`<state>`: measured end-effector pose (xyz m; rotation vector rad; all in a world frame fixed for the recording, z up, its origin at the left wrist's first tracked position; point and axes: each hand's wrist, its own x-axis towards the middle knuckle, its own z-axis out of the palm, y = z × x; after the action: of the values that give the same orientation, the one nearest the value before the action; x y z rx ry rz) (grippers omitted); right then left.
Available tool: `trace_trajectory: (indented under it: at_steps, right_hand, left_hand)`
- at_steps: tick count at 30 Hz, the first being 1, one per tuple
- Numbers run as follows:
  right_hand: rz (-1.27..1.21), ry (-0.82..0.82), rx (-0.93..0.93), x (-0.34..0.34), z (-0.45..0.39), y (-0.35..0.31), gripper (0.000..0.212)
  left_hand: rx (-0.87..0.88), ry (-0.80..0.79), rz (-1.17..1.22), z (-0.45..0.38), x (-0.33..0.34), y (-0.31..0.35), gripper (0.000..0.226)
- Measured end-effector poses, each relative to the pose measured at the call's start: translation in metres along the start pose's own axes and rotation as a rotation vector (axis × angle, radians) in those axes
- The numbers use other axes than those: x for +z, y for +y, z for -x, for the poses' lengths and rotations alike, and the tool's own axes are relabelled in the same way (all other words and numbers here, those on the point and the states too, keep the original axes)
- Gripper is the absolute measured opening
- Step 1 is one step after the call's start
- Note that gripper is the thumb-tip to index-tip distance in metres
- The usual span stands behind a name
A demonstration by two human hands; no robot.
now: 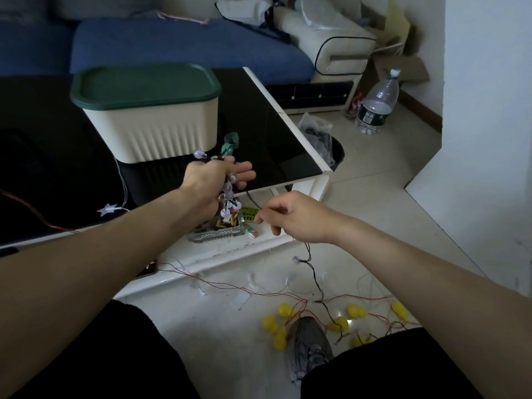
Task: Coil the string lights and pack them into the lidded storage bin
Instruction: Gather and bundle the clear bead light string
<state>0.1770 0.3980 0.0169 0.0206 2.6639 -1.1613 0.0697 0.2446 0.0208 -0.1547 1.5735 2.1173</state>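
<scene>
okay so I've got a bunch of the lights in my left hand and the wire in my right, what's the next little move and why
Probably carry the thin black wire pinched by your right hand up to the coiled bundle of clear round bulbs in your left hand's grip and lay on another loop. The wire runs down to the floor, uncoiled, and the cream ribbed storage bin has its green lid on.

Dim daylight in a living room with pale tiled floor point(374, 203) and white wall point(486, 110) at right. Centre, a glossy black-topped coffee table point(267, 133) with white frame and lower shelf. Behind it, a blue-cushioned sofa point(172, 44) with cream armrest point(339, 50). Beside the armrest, flattened cardboard point(403, 64) against the wall. On the floor nearby, a large clear water bottle point(377, 105) and a black bin point(336, 154) lined with a plastic bag.
</scene>
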Motion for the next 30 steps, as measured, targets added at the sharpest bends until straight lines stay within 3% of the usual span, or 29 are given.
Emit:
trace_trajectory:
  at_steps: [6, 10, 12, 16, 19, 23, 30]
  right_hand:
    - [0.084, -0.158, 0.015, 0.003, 0.003, -0.011, 0.024]
    - [0.12, -0.185, -0.001, 0.0, 0.005, -0.019, 0.024]
    - [0.108, -0.18, -0.014, -0.007, 0.008, -0.022, 0.025]
    - [-0.008, -0.055, -0.094, -0.025, 0.018, -0.021, 0.016]
    - [-0.01, 0.119, -0.103, -0.033, 0.017, -0.012, 0.018]
    - [-0.038, 0.262, -0.04, -0.036, 0.011, -0.002, 0.038]
    - [-0.287, -0.025, 0.051, -0.043, 0.019, 0.006, 0.013]
  left_hand:
    - [-0.038, -0.306, -0.072, 0.014, 0.007, -0.008, 0.033]
    - [0.01, -0.459, -0.421, 0.023, 0.01, -0.014, 0.011]
    - [-0.022, -0.489, -0.569, 0.025, 0.01, -0.016, 0.019]
    - [-0.233, -0.653, -0.476, 0.036, 0.013, -0.012, 0.029]
    - [-0.257, -0.785, -0.439, 0.037, 0.012, -0.01, 0.036]
    - [-0.247, -0.761, -0.53, 0.039, 0.01, -0.009, 0.03]
    - [-0.145, -0.682, -0.535, 0.033, 0.007, -0.017, 0.048]
